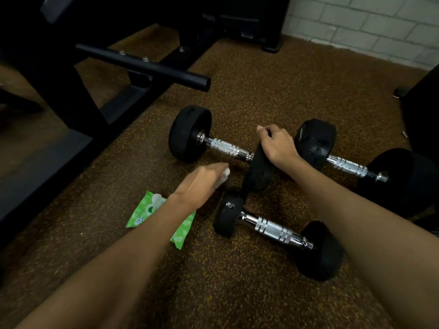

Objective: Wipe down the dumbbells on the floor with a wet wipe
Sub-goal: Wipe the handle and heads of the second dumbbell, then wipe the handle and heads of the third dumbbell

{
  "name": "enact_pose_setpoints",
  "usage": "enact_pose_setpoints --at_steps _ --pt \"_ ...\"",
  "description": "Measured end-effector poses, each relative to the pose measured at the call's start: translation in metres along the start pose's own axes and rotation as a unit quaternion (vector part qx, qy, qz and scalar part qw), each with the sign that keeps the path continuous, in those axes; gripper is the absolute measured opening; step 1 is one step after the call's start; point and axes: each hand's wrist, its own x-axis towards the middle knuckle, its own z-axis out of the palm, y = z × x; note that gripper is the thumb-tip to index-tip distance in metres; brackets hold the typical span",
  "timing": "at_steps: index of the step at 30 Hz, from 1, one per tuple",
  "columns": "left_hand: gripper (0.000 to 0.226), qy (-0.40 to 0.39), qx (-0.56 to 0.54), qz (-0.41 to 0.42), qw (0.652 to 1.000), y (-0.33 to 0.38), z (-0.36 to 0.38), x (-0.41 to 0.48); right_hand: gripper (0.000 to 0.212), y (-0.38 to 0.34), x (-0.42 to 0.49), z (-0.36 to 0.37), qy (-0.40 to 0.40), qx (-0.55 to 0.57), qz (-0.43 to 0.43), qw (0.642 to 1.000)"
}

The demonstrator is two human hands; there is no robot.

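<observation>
Three black dumbbells with chrome handles lie on the speckled brown floor. The far-left dumbbell (223, 147) has my right hand (276, 144) curled over the top of its right head. A second dumbbell (346, 165) lies to the right, and a third dumbbell (273, 227) lies nearest me. My left hand (202, 184) hovers just left of the gripped head and holds a bunched white wet wipe (225, 174) at its fingertips. The green wipe packet (142, 212) lies on the floor, partly hidden under my left forearm.
A black gym bench frame with a round crossbar (147, 67) stands at the left and back. A white brick wall (361, 24) runs along the back right. Dark equipment (422, 119) sits at the right edge.
</observation>
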Motion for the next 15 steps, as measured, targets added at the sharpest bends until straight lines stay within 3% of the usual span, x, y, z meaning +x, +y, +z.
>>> enact_pose_setpoints --at_steps 3,5,9,12,15 --pt "0.018 0.163 -0.096 -0.023 0.982 0.012 -0.02 0.011 0.048 -0.008 -0.008 -0.017 0.001 -0.03 -0.047 0.998" --pt "0.01 0.226 -0.141 -0.03 0.964 0.031 -0.04 0.025 0.039 -0.02 -0.017 -0.035 0.032 -0.004 -0.103 0.994" --pt "0.018 0.279 -0.257 -0.082 0.922 0.083 -0.071 0.058 0.021 -0.037 -0.029 -0.078 0.009 0.198 -0.085 0.977" --pt "0.019 0.292 -0.316 -0.103 0.897 0.124 -0.08 0.083 0.027 -0.027 -0.034 -0.106 -0.055 0.321 -0.05 0.944" --pt "0.018 0.288 -0.371 -0.104 0.877 0.16 -0.081 0.102 0.023 -0.006 -0.037 -0.128 -0.036 0.406 -0.044 0.912"
